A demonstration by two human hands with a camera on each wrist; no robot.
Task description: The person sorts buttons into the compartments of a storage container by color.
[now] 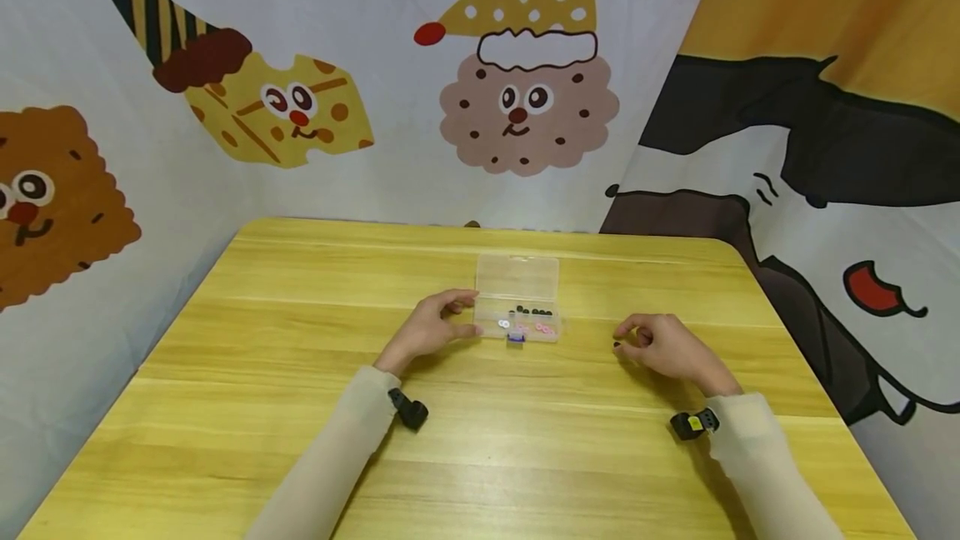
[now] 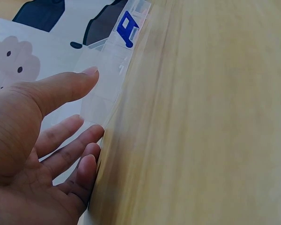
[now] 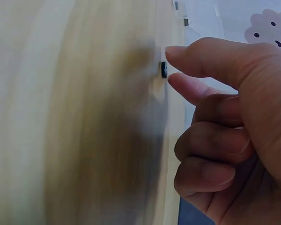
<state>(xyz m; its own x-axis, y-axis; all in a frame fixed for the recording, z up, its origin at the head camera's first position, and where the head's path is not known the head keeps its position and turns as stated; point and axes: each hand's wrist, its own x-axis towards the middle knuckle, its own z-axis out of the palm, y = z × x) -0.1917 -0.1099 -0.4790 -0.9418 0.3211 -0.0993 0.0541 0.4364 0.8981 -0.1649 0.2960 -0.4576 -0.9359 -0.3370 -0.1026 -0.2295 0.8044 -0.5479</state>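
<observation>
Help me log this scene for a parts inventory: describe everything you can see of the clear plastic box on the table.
The clear plastic box is small, rectangular and transparent, lying open on the yellow wooden table, its lid folded back flat toward the wall. A blue latch sits on its near edge. Its tray holds a row of small black round pieces and, nearer, white and pink ones. The left hand touches its left end with straight fingers; the right hand is apart from it.

No readable text or numbers.
</observation>
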